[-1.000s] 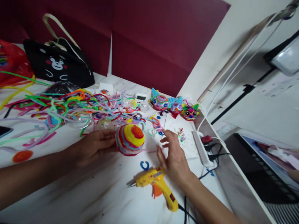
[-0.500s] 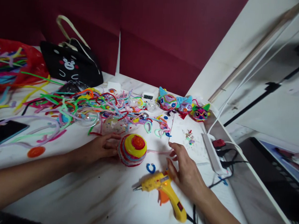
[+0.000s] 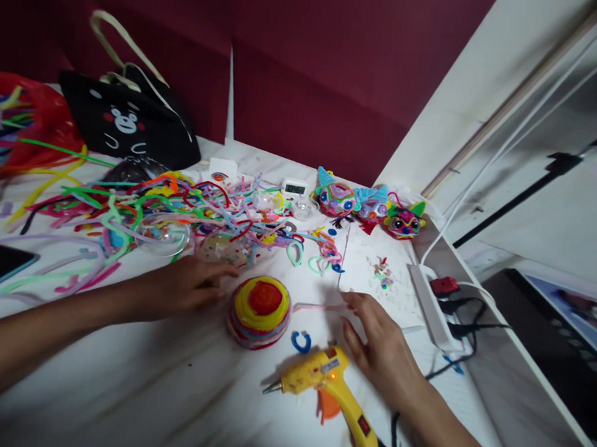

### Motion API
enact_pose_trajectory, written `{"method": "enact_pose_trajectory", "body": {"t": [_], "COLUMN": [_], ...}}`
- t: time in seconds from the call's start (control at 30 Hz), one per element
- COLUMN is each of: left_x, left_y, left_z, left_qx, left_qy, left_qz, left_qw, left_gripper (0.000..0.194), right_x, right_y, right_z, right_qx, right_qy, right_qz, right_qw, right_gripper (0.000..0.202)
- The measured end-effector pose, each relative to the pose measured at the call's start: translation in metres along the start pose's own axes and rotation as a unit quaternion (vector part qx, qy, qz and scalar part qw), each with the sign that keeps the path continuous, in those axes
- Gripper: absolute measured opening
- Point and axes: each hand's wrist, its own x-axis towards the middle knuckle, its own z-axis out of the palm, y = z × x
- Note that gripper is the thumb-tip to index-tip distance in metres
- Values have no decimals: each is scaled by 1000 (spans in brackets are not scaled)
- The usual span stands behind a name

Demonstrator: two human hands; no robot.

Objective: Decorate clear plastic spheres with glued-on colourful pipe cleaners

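Note:
A ball wrapped in red, yellow and bluish bands [image 3: 260, 313] rests on the white table, a red disc on top. Just left of it my left hand [image 3: 195, 283] is held with fingers apart, holding nothing. My right hand [image 3: 377, 341] hovers above the glue gun's right side, its fingers spread and nothing gripped. The yellow glue gun [image 3: 315, 372] lies with its nozzle pointing left. A blue curled piece [image 3: 301, 342] is between ball and gun. One thin pink pipe cleaner [image 3: 319, 307] stretches from the ball toward my right fingertips.
Tangled pipe cleaners [image 3: 129, 204] cover the back left, near a black bag [image 3: 128, 121] and a phone [image 3: 0, 268]. Three decorated balls [image 3: 336, 197] stand at the back. A power strip [image 3: 431, 307] with cables lies right, beside a white sheet [image 3: 366, 274].
My left hand has moved off the ball to the left. The ball sits slightly lower in the view, its red disc turned more toward me. The whole view has shifted a little.

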Motion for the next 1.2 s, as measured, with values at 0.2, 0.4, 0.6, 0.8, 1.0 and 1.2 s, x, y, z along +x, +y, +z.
{"method": "enact_pose_trajectory", "body": {"t": [0.2,0.4,0.6,0.8,1.0,1.2], "left_x": [6,7,6,4,4,-3], "left_y": [11,-1,-24,-37,-33,-21], "left_z": [21,37,48,59,67,60], "left_qx": [99,155,162,166,154,113], "left_qy": [87,-52,-33,2,16,26], "left_qz": [155,142,171,207,186,164], "left_qw": [979,976,971,964,970,980], "left_gripper": [61,108,108,119,125,110], "right_x": [19,41,58,88,116,106], "right_y": [16,22,35,47,41,29], "right_z": [6,20,26,35,46,29], "right_qx": [-2,-135,-200,-237,-241,-222], "right_qy": [-90,-194,-222,-225,-193,-150], "right_qz": [-35,-67,-42,11,51,48], "right_qw": [995,969,954,945,950,962], "right_gripper": [19,15,14,19,23,25]}}
